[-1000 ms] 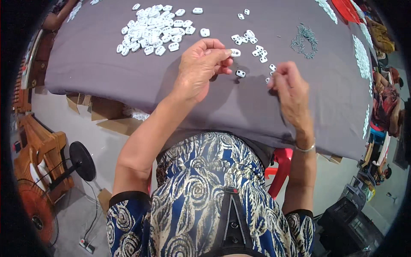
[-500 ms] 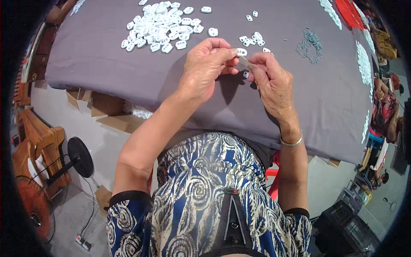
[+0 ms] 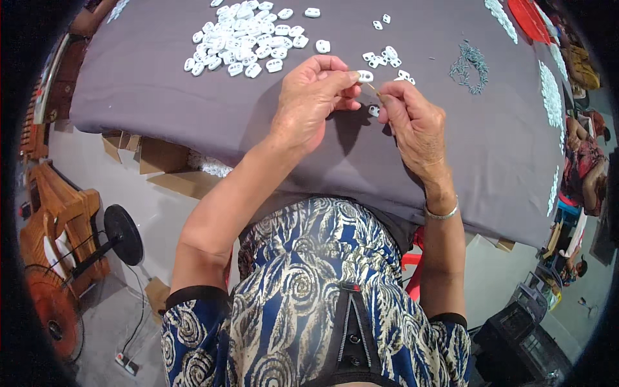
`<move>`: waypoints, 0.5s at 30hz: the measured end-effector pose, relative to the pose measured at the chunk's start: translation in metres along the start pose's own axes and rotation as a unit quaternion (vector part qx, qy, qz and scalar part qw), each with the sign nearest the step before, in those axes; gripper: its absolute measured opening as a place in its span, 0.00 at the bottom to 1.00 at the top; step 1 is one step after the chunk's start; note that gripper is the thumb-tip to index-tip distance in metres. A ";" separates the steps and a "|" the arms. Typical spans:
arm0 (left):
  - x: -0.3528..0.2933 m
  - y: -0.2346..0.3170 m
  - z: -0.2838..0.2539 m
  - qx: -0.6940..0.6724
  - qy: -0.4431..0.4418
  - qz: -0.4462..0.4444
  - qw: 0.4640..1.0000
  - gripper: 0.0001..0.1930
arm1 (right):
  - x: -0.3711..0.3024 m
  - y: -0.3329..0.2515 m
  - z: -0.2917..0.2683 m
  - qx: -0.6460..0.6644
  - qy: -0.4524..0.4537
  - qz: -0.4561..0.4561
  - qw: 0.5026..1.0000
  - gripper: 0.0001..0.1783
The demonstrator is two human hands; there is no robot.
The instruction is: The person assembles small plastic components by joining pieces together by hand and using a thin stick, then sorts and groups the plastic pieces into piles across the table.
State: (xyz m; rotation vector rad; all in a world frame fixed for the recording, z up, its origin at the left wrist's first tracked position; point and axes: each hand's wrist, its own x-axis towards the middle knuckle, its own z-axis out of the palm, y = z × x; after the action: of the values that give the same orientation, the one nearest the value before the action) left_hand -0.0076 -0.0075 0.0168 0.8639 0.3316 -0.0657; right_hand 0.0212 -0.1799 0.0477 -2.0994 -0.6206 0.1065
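Note:
My left hand (image 3: pixel 314 98) pinches a small white oval plastic piece with holes (image 3: pixel 365 76), much like a cord lock, between thumb and forefinger. Against its lower side points a thin tan stick (image 3: pixel 374 90), gripped in the closed fingers of my right hand (image 3: pixel 416 124). Both hands are raised over the near part of the grey cloth-covered table (image 3: pixel 490 161). Beside my right fingertips shows a smaller white piece with dark holes (image 3: pixel 374 111); whether it is held or lies on the cloth, I cannot tell.
Left of centre spreads a heap of white oval pieces (image 3: pixel 242 42). Smaller white pieces (image 3: pixel 382 60) lie beyond my hands. To the right are a tangle of thin grey-green pieces (image 3: pixel 469 68), white rows along the edge (image 3: pixel 550 93) and a red tray (image 3: pixel 530 19). A fan (image 3: pixel 122 235) stands lower left.
My right hand has shifted slightly right and down, away from the white piece, and more of the stick shows. The left hand keeps its pinch almost in place.

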 end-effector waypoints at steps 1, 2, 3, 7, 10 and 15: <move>0.000 0.000 0.000 0.003 -0.001 -0.001 1.000 0.08 | 0.000 0.000 0.000 0.000 0.000 0.000 1.000 0.05; 0.000 0.000 0.001 0.005 -0.003 -0.003 1.000 0.09 | 0.000 0.001 0.000 0.003 0.002 0.010 1.000 0.05; 0.000 0.000 0.001 0.005 -0.003 -0.003 1.000 0.09 | 0.000 0.001 0.000 0.006 0.004 0.019 1.000 0.04; -0.002 -0.001 0.000 0.024 -0.008 0.010 1.000 0.10 | 0.000 0.002 0.001 -0.001 0.013 0.007 1.000 0.04; -0.004 -0.002 0.004 0.045 -0.002 0.028 0.999 0.11 | -0.001 0.001 0.002 0.000 0.019 0.010 1.000 0.04; -0.004 -0.004 0.004 0.072 -0.006 0.054 0.996 0.12 | 0.001 -0.001 0.000 -0.012 0.019 0.019 1.000 0.04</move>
State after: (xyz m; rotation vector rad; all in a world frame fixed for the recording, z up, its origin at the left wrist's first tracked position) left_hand -0.0106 -0.0136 0.0178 1.0224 0.2707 0.0050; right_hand 0.0213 -0.1791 0.0481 -2.1316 -0.5611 0.0817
